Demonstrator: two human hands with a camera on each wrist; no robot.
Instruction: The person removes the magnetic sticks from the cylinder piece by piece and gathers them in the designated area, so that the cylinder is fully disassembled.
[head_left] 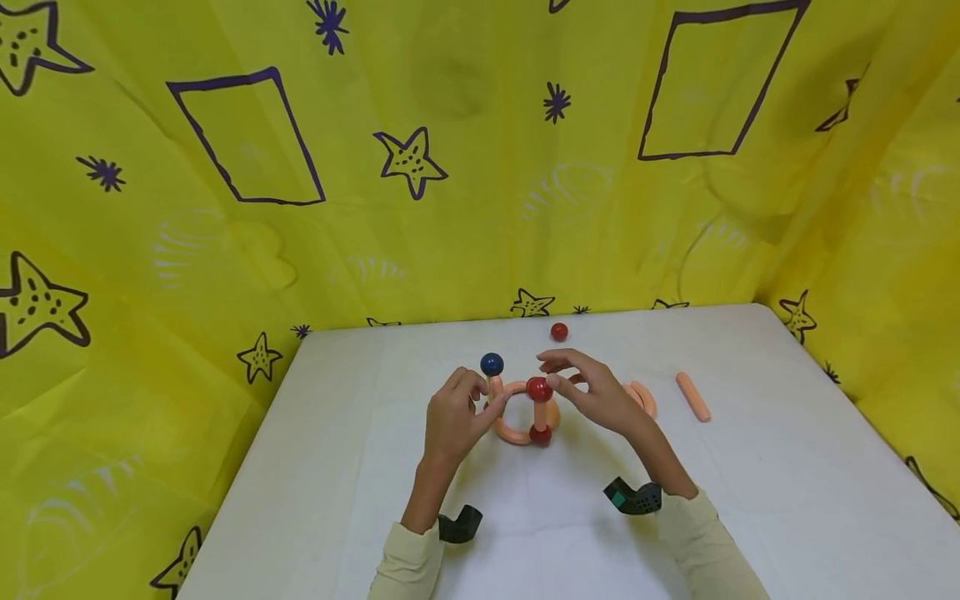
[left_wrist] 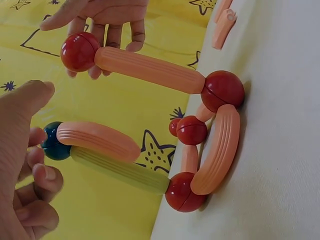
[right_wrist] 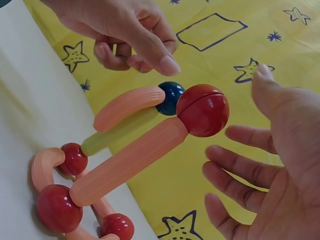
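Note:
A toy structure of balls and sticks stands on the table, its base a ring of curved orange sticks (head_left: 513, 437) joined by red balls. One straight orange stick (right_wrist: 132, 160) rises from it, topped by a red ball (right_wrist: 204, 110). A green stick (left_wrist: 117, 170) rises too and carries a blue ball (head_left: 492, 363), from which a curved orange stick (left_wrist: 97, 140) hangs downward. Beside the blue ball, my left hand (head_left: 453, 417) is loosely bent and holds nothing. My right hand (head_left: 600, 393) lies spread near the upper red ball, apart from it in the right wrist view.
A loose red ball (head_left: 558, 332) lies behind the structure. On the right are curved orange sticks (head_left: 642, 398) and a straight orange stick (head_left: 693, 397). Yellow patterned cloth (head_left: 480, 242) hangs behind and around the white table (head_left: 337, 500).

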